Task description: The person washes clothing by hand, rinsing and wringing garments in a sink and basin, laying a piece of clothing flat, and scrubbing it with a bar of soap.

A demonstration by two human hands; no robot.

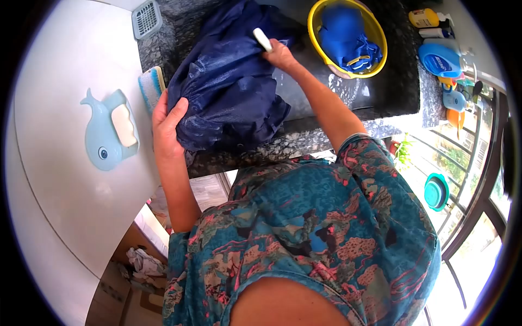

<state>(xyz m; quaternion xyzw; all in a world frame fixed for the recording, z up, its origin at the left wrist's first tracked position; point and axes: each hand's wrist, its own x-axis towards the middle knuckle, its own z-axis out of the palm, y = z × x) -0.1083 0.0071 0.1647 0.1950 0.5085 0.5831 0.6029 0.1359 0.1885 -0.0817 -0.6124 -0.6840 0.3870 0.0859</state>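
Note:
A wet navy-blue garment [228, 76] with whitish streaks lies bunched over the dark stone sink ledge. At its left edge my left hand [169, 120] grips the cloth, thumb on top and the other fingers partly hidden behind it. My right hand [280, 55] is closed round a white-handled brush [262, 39] on the upper right part of the garment. Only the pale handle end sticks out of my fist; the brush's head is hidden. Right of that hand, a yellow basin [312, 33] holds wet blue clothing [348, 38].
Left of the garment stand a blue-and-white scrubbing sponge [151, 87] and a grey soap dish [147, 19]. A light-blue whale-shaped holder [103, 138] is on the white surface. Bottles, including a blue detergent bottle [439, 60], line the right edge. A teal basin [436, 192] hangs by the window bars.

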